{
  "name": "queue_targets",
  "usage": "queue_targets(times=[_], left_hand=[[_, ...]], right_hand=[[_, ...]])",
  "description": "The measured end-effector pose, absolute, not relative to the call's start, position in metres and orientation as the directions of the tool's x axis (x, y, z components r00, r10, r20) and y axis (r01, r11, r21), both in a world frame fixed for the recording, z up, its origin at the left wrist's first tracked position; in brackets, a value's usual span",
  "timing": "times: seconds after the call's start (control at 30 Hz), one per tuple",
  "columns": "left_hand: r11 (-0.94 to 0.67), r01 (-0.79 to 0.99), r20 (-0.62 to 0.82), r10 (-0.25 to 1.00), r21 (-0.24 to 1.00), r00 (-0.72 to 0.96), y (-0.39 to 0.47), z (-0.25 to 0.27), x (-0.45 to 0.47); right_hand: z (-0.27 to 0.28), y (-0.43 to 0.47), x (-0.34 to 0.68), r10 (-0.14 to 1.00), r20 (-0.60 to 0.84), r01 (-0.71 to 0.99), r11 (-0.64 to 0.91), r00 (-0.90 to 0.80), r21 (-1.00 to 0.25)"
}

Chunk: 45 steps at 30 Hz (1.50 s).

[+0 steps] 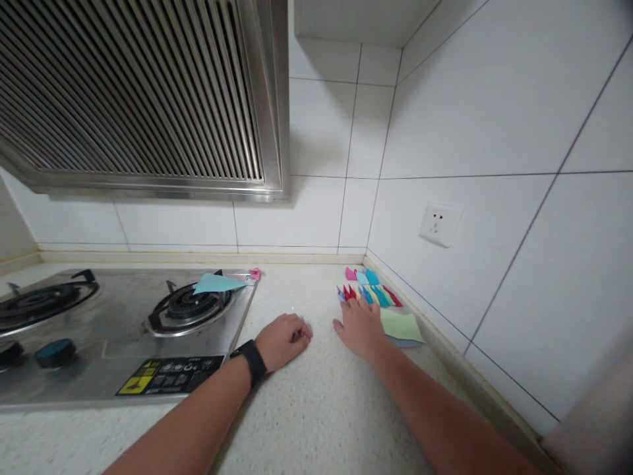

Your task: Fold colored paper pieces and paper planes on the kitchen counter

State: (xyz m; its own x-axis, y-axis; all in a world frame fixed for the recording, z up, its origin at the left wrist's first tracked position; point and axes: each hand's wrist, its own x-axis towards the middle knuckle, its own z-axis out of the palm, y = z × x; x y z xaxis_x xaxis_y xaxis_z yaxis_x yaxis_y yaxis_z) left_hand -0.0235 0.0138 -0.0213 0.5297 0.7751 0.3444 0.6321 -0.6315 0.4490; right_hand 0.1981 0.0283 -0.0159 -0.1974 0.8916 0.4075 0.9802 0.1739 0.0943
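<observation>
My left hand point(285, 340), with a black band on its wrist, rests loosely curled on the speckled countertop point(316, 409). Nothing shows in its fingers. Farther right, my right hand point(361, 326) lies palm down with thumb apart, its fingertips at the near edge of a row of small folded paper pieces point(380, 295) in red, blue, yellow and purple. Whether they press on a piece is hidden. Behind that row are a pink paper piece point(351, 274) and blue ones point(372, 276). Beside my right hand lie flat sheets, a pale green paper point(401, 324) on top of a bluish one.
On the left is a steel gas stove point(119, 330) with knobs; a light-blue folded paper point(217, 284) lies across its right burner. A pink paper scrap point(254, 273) sits at the stove's back corner. A range hood point(274, 132) hangs above. The tiled wall point(494, 231) bounds the right side.
</observation>
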Motion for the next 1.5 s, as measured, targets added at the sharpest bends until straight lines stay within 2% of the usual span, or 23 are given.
queue_targets(times=[0.3, 0.37, 0.47, 0.53, 0.73, 0.9, 1.0, 1.07, 1.13, 1.17, 1.33, 1.5], left_hand=[[-0.612, 0.636, 0.336, 0.790, 0.469, 0.513, 0.011, -0.018, -0.022], [-0.612, 0.635, 0.337, 0.790, 0.471, 0.512, 0.010, -0.017, -0.022], [-0.620, 0.633, 0.343, 0.784, 0.463, 0.518, 0.011, -0.017, -0.021], [-0.622, 0.635, 0.341, 0.782, 0.458, 0.521, 0.011, -0.016, -0.021], [-0.632, 0.639, 0.334, 0.775, 0.439, 0.537, 0.010, -0.015, -0.021], [-0.631, 0.667, 0.344, 0.776, 0.397, 0.529, 0.017, -0.021, -0.023], [-0.599, 0.702, 0.274, 0.801, 0.386, 0.533, 0.041, -0.010, -0.031], [-0.568, 0.769, 0.252, 0.822, 0.292, 0.511, 0.066, 0.005, -0.040], [-0.438, 0.895, 0.282, 0.872, 0.086, 0.399, 0.096, 0.021, -0.052], [-0.371, 0.927, 0.305, 0.890, 0.055, 0.338, 0.111, 0.027, -0.059], [-0.169, 0.986, 0.266, 0.950, 0.001, 0.163, 0.162, 0.018, -0.096], [-0.075, 0.996, 0.163, 0.983, -0.037, 0.080, 0.181, -0.012, -0.115]], right_hand=[[0.001, 0.012, 0.190, 0.864, 0.439, 0.967, 0.253, -0.246, 0.044], [0.006, 0.005, 0.186, 0.833, 0.415, 0.920, 0.390, -0.366, 0.030], [0.008, -0.003, 0.182, 0.716, 0.244, 0.735, 0.678, -0.654, -0.019], [0.006, -0.007, 0.181, 0.650, 0.164, 0.648, 0.758, -0.742, -0.076], [0.004, -0.007, 0.185, 0.649, 0.177, 0.620, 0.760, -0.740, -0.195], [0.002, -0.004, 0.186, 0.660, 0.193, 0.622, 0.750, -0.726, -0.227], [0.000, -0.003, 0.187, 0.660, 0.199, 0.617, 0.750, -0.725, -0.238], [-0.002, -0.002, 0.189, 0.657, 0.200, 0.612, 0.752, -0.727, -0.244], [-0.002, 0.000, 0.190, 0.649, 0.203, 0.604, 0.758, -0.733, -0.246], [-0.002, 0.000, 0.190, 0.645, 0.204, 0.599, 0.762, -0.736, -0.246], [-0.002, 0.002, 0.191, 0.634, 0.208, 0.591, 0.771, -0.745, -0.236], [-0.002, 0.005, 0.191, 0.621, 0.194, 0.583, 0.782, -0.759, -0.222]])
